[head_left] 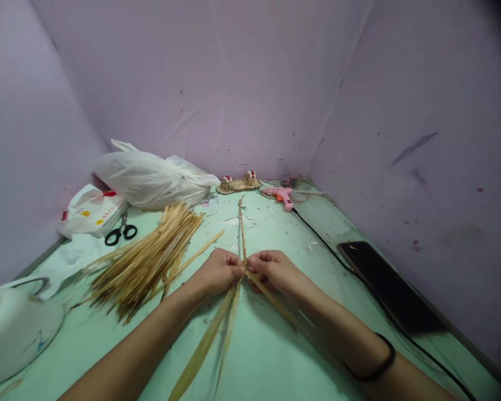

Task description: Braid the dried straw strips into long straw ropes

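Observation:
A thin braided cord [242, 231] runs away from me along the pale green table, its knotted far end near the back. At its near end, my left hand [222, 271] pinches the straw strands from the left. My right hand [273, 270] is closed on the same braid's strands from the right, close to the left fingertips. Two loose flat strands [204, 348] hang toward me below the left hand. Another strand [278, 303] slants down to the right under my right hand. The exact grip between the fingertips is partly hidden.
Left of my hands lies a straw bundle [146, 262], with black-handled scissors [121, 234], a white box [96, 211], a plastic bag [154, 178] and a white bowl [16, 334]. Woven sandals [237, 185] and a pink glue gun [284, 199] lie behind; a dark phone-like slab [388, 287] lies right.

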{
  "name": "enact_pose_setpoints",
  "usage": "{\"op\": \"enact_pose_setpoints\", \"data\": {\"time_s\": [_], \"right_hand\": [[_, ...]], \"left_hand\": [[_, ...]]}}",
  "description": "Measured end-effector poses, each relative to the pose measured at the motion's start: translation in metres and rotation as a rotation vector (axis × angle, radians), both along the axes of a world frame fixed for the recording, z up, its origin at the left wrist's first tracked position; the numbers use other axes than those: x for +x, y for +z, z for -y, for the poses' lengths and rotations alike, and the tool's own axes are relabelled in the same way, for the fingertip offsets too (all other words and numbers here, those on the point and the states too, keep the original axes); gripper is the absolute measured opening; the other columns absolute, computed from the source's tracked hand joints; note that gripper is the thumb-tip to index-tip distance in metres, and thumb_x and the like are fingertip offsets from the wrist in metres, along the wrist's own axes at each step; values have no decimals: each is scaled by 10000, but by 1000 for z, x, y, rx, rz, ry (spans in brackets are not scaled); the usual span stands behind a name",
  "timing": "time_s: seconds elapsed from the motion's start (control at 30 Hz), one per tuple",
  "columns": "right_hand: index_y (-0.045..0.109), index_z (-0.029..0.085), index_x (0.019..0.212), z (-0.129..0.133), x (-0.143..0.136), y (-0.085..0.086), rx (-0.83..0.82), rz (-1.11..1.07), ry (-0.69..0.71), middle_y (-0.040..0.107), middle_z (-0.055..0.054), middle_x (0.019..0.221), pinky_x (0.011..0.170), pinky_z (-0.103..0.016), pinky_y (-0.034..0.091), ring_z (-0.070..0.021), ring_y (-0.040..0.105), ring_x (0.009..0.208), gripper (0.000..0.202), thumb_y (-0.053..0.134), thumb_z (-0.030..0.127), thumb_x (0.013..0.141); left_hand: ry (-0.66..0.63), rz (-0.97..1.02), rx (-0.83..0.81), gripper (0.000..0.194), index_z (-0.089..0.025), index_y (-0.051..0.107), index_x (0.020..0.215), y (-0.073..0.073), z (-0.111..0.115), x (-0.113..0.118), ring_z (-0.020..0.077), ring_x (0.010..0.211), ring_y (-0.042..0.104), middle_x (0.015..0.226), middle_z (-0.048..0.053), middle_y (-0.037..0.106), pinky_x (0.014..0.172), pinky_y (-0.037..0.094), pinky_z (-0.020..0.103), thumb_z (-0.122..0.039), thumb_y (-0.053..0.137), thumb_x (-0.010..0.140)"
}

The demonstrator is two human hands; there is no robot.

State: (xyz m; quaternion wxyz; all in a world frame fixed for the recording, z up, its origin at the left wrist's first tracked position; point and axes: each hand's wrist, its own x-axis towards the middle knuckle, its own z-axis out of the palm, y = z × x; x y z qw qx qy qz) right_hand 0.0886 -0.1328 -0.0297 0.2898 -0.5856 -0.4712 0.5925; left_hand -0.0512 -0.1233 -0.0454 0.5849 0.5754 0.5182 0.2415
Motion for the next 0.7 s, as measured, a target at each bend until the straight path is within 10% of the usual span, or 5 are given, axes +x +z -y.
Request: {"op": "enact_pose_setpoints", "data": {"time_s": [0.2,0.7], "right_hand": [[497,131,536,2,-4,-6,3,7,90,385,57,396,356,-190,149,-19,221,327,121,502,136,657],[513,137,514,-5,1,-27,107,-15,101,509,27,433,430,-180,271,-51,375,420,56,513,107,561]], "left_hand": [[-66,-96,64,170,-134,497,508,5,-1,-2,49,371,234,378,-57,333,388,159,206,-290,497,577],[-148,-776,203,193,-133,591,524,39,16,0,115,458,431,451,15,484,443,261,224,-253,464,605]]}}
